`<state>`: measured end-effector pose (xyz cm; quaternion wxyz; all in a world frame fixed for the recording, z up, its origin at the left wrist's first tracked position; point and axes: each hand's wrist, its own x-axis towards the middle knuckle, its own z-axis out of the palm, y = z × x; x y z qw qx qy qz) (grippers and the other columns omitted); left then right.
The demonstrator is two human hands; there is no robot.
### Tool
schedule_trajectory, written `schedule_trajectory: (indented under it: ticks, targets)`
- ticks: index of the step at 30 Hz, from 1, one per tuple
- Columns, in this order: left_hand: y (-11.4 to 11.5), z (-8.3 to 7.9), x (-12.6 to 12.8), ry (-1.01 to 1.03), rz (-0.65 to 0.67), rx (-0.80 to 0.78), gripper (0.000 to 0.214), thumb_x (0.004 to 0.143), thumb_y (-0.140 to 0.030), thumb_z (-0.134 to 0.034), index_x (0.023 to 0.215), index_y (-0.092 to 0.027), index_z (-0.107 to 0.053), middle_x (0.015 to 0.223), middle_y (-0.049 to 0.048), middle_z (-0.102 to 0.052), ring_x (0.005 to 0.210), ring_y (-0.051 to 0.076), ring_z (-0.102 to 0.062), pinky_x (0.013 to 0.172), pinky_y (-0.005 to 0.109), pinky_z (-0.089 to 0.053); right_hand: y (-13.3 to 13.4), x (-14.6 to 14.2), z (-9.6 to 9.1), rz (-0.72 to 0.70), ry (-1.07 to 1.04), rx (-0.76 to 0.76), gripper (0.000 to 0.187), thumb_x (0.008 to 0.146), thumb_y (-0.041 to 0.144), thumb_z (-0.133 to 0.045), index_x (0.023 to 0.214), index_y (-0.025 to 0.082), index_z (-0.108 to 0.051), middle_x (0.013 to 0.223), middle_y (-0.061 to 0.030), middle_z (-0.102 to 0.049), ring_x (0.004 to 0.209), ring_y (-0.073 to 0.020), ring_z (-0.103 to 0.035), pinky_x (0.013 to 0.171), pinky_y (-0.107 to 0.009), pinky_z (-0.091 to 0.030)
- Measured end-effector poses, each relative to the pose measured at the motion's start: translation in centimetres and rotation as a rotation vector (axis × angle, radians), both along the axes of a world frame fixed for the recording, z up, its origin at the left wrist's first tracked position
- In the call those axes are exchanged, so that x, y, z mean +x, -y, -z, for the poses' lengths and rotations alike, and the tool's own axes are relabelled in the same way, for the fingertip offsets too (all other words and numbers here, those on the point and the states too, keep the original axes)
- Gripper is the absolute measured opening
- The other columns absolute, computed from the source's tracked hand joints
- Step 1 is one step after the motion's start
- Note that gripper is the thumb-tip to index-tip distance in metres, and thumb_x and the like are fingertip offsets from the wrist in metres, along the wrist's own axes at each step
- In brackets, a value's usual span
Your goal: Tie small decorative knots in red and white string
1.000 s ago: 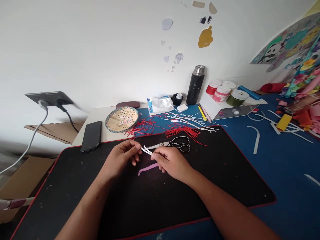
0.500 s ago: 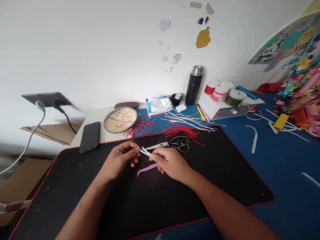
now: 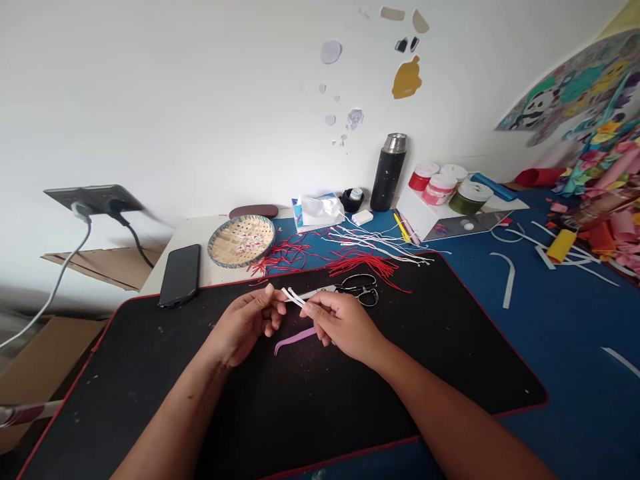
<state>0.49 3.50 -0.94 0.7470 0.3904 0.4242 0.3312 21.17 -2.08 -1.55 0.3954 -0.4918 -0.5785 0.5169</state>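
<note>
The right hand (image 3: 345,325) pinches two white cords (image 3: 297,299), near side of the scissors (image 3: 327,289); the left hand (image 3: 247,327), loosely parted, sits at their tips, contact unclear; best pinch firmly, ends level

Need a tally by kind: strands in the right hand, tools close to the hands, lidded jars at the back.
White cord strands in the right hand: 2
Silver scissors with black handles: 1
Pink bent-tip tweezers: 1
Round jars with whitish lids: 4
Total: 8
</note>
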Motion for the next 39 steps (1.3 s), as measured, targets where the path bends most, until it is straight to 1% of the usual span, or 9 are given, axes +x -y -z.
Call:
schedule_trajectory:
  ticks: [3, 6, 10, 12, 14, 22, 25, 30, 39]
  targets:
    - [0.2, -0.1, 0.1, 0.017, 0.074, 0.02, 0.047, 0.076, -0.053, -0.087, 0.097, -0.012, -0.078, 0.079, 0.0057, -0.069, 0.055, 0.011, -0.056, 0.043, 0.019, -0.04, 0.0, 0.0, -0.1, 0.002, -0.035, -0.005, 0.024, 0.102, 0.033, -0.055, 0.094, 0.017, -0.071, 0.058, 0.0045, -0.059, 0.046, -0.0088, -0.053, 0.049, -0.019, -0.04]
    - [0.3, -0.3, 0.2, 0.021, 0.036, 0.027, 0.043, 0.075, -0.047, -0.089, 0.101, -0.014, -0.079, 0.074, 0.0018, -0.065, 0.052, 0.009, -0.052, 0.042, 0.019, -0.035, 0.1, -0.1, 0.0, -0.052, -0.029, -0.035, 0.025, 0.102, 0.033, -0.055, 0.093, 0.016, -0.071, 0.06, 0.0033, -0.06, 0.047, -0.0092, -0.055, 0.049, -0.02, -0.041]
    - [0.3, -0.4, 0.0, -0.047, 0.013, 0.044, 0.036, 0.072, -0.045, -0.091, 0.088, -0.015, -0.079, 0.063, -0.001, -0.06, 0.051, 0.008, -0.048, 0.043, 0.019, -0.033, 0.2, -0.2, 0.1, -0.091, 0.005, -0.05, 0.026, 0.103, 0.033, -0.055, 0.091, 0.016, -0.072, 0.061, 0.0029, -0.061, 0.049, -0.0092, -0.056, 0.051, -0.019, -0.042]
    - [0.1, -0.4, -0.3, -0.106, 0.033, 0.07, 0.037, 0.07, -0.046, -0.092, 0.086, -0.015, -0.078, 0.064, -0.0002, -0.062, 0.053, 0.009, -0.049, 0.044, 0.019, -0.034, 0.2, -0.2, 0.1, -0.081, 0.019, -0.054, 0.026, 0.102, 0.032, -0.055, 0.092, 0.016, -0.072, 0.061, 0.003, -0.061, 0.049, -0.0093, -0.056, 0.051, -0.019, -0.042]
    - [-0.1, -0.5, -0.5, -0.164, 0.067, 0.099, 0.041, 0.07, -0.05, -0.091, 0.088, -0.015, -0.079, 0.068, 0.001, -0.064, 0.055, 0.01, -0.05, 0.046, 0.021, -0.036, 0.2, -0.2, 0.1, -0.069, 0.028, -0.059, 0.025, 0.102, 0.032, -0.056, 0.092, 0.016, -0.073, 0.061, 0.0029, -0.061, 0.05, -0.0094, -0.056, 0.051, -0.019, -0.043]
    - [-0.6, -0.5, -1.3, -0.358, 0.225, 0.233, 0.041, 0.081, -0.058, -0.078, 0.082, -0.017, -0.072, 0.066, -0.0001, -0.062, 0.057, 0.013, -0.049, 0.054, 0.025, -0.038, 0.1, -0.1, 0.2, -0.075, 0.077, -0.041, 0.026, 0.103, 0.03, -0.055, 0.091, 0.017, -0.073, 0.061, 0.0031, -0.062, 0.05, -0.0095, -0.058, 0.052, -0.019, -0.043]
    - [-0.7, -0.5, -1.5, -0.335, 0.264, 0.218, 0.042, 0.083, -0.059, -0.076, 0.084, -0.017, -0.07, 0.067, -0.0002, -0.062, 0.058, 0.013, -0.049, 0.054, 0.025, -0.037, 0.1, -0.1, 0.1, -0.076, 0.093, -0.035, 0.025, 0.103, 0.03, -0.055, 0.091, 0.017, -0.073, 0.061, 0.0032, -0.062, 0.05, -0.0094, -0.057, 0.052, -0.019, -0.043]
    - [-0.7, -0.7, -1.9, -0.27, 0.31, 0.17, 0.041, 0.085, -0.057, -0.076, 0.081, -0.017, -0.067, 0.068, 0.0002, -0.061, 0.058, 0.013, -0.049, 0.054, 0.025, -0.037, 0.2, -0.1, 0.0, -0.085, 0.092, -0.052, 0.024, 0.102, 0.029, -0.055, 0.091, 0.017, -0.073, 0.061, 0.0033, -0.062, 0.05, -0.0096, -0.057, 0.052, -0.019, -0.043]
    - [-0.9, -0.8, -2.0, -0.225, 0.271, 0.128, 0.04, 0.078, -0.054, -0.082, 0.075, -0.017, -0.067, 0.064, 0.0, -0.059, 0.054, 0.012, -0.047, 0.05, 0.024, -0.035, 0.1, -0.1, -0.2, -0.083, 0.09, -0.056, 0.024, 0.102, 0.027, -0.054, 0.091, 0.017, -0.072, 0.061, 0.0031, -0.062, 0.05, -0.0098, -0.057, 0.054, -0.02, -0.044]
